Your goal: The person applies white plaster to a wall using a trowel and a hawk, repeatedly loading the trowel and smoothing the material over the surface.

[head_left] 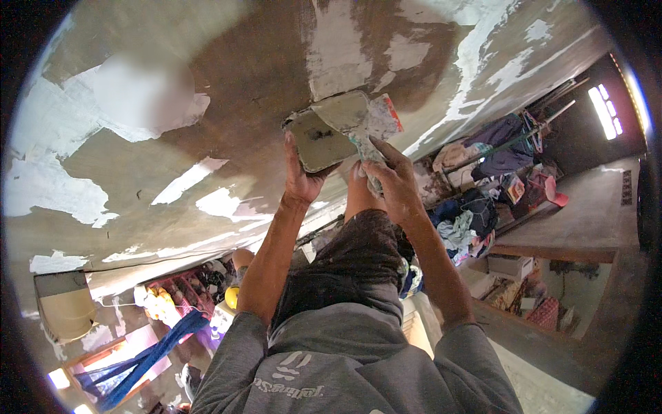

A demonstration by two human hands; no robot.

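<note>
My left hand (pixel 301 176) grips a squarish, plaster-smeared pad (pixel 310 145) by its edge, with grey-green paste and a dark patch on it. My right hand (pixel 393 172) is closed round the crusted handle of a wide putty knife (pixel 379 114), whose pale blade has a red edge and lies over the pad's right part. Both tools are in front of a patchy wall surface (pixel 255 62) with white filler strokes and brown areas. My bare knee shows behind my right hand.
Hanging clothes (pixel 500 148) and piled fabrics (pixel 458 228) line the right, near a framed opening (pixel 614 297) with stored items. At lower left are a beige panel (pixel 65 310), a yellow rounded object (pixel 231 297) and a blue cloth (pixel 148 355) across a bright opening.
</note>
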